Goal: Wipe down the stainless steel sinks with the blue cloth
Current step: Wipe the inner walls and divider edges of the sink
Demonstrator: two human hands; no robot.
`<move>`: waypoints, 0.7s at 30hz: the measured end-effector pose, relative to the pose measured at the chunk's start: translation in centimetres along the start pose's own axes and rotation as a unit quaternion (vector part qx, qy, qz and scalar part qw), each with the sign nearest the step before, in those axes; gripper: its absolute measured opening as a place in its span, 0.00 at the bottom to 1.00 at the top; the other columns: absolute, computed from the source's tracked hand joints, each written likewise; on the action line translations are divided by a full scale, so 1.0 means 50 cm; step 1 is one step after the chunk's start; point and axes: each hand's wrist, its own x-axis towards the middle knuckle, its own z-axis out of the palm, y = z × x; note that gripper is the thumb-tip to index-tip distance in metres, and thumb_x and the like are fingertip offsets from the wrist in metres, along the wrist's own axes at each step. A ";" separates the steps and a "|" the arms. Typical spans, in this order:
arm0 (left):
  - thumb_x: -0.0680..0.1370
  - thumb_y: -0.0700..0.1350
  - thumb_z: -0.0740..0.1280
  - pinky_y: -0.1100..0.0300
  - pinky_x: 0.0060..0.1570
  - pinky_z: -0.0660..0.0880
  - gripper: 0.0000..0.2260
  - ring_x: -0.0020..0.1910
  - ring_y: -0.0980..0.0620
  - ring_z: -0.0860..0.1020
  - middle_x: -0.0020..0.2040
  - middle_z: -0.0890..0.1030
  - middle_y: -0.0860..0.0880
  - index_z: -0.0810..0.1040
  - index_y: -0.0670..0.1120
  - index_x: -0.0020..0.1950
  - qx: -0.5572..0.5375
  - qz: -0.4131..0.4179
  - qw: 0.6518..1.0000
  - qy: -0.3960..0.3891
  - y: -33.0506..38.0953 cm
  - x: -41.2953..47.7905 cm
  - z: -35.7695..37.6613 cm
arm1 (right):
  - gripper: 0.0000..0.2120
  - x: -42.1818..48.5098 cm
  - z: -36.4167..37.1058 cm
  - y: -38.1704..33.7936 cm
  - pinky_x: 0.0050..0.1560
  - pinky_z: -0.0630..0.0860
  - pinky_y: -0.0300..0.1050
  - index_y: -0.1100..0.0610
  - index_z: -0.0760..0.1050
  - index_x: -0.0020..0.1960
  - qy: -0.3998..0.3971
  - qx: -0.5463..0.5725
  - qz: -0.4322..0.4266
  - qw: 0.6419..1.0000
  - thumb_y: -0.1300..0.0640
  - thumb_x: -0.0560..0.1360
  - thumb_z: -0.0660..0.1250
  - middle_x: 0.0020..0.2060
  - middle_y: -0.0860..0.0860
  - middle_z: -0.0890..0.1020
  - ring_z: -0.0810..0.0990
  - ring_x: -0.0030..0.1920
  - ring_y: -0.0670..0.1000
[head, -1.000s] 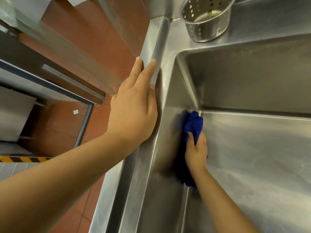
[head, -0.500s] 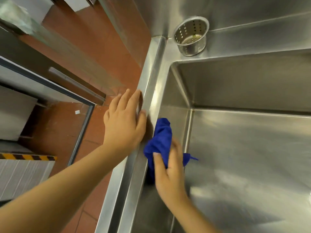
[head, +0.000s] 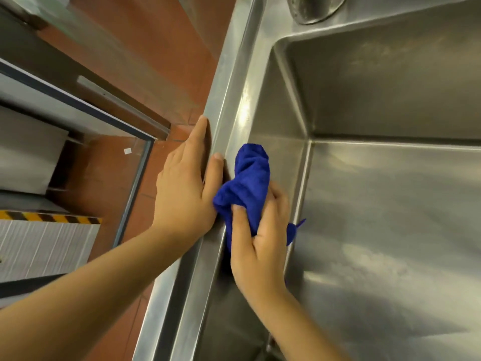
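A deep stainless steel sink (head: 377, 217) fills the right of the head view. The blue cloth (head: 251, 178) is bunched against the sink's left inner wall, just under the rim. My right hand (head: 260, 241) grips the cloth from below, thumb and fingers curled round it. My left hand (head: 186, 183) lies flat on the sink's left rim (head: 226, 105), fingers straight along the outer edge and thumb on top, right beside the cloth.
A perforated metal strainer cup (head: 312, 9) stands on the ledge behind the sink, cut off by the top edge. Left of the sink, red floor tiles (head: 145, 35), a steel door frame (head: 78, 105) and a yellow-black hazard strip (head: 49, 217) lie below.
My right hand has brought the cloth up from the sink's bottom corner to the upper left wall by the rim. My left hand has slid back along the rim toward me.
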 end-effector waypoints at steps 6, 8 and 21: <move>0.80 0.56 0.53 0.59 0.65 0.61 0.26 0.66 0.53 0.69 0.70 0.71 0.55 0.54 0.57 0.78 -0.005 -0.001 1.000 -0.006 -0.008 0.000 -0.002 | 0.23 0.077 -0.028 0.187 0.61 0.67 0.42 0.62 0.71 0.61 0.053 -0.055 0.170 0.982 0.47 0.75 0.57 0.54 0.54 0.72 0.73 0.59 0.55; 0.80 0.56 0.52 0.69 0.65 0.56 0.26 0.65 0.50 0.70 0.68 0.73 0.51 0.54 0.57 0.78 0.000 -0.009 1.000 -0.009 -0.012 -0.003 -0.002 | 0.22 0.069 -0.032 0.184 0.58 0.66 0.41 0.63 0.71 0.59 0.054 -0.058 0.204 0.976 0.46 0.75 0.57 0.52 0.53 0.71 0.73 0.57 0.58; 0.80 0.57 0.53 0.48 0.68 0.66 0.25 0.66 0.50 0.70 0.70 0.71 0.52 0.53 0.58 0.78 -0.016 -0.009 1.000 -0.006 -0.003 -0.003 -0.004 | 0.23 0.081 -0.052 0.282 0.53 0.69 0.48 0.64 0.73 0.55 0.049 -0.102 0.239 0.964 0.46 0.75 0.54 0.50 0.61 0.75 0.74 0.49 0.55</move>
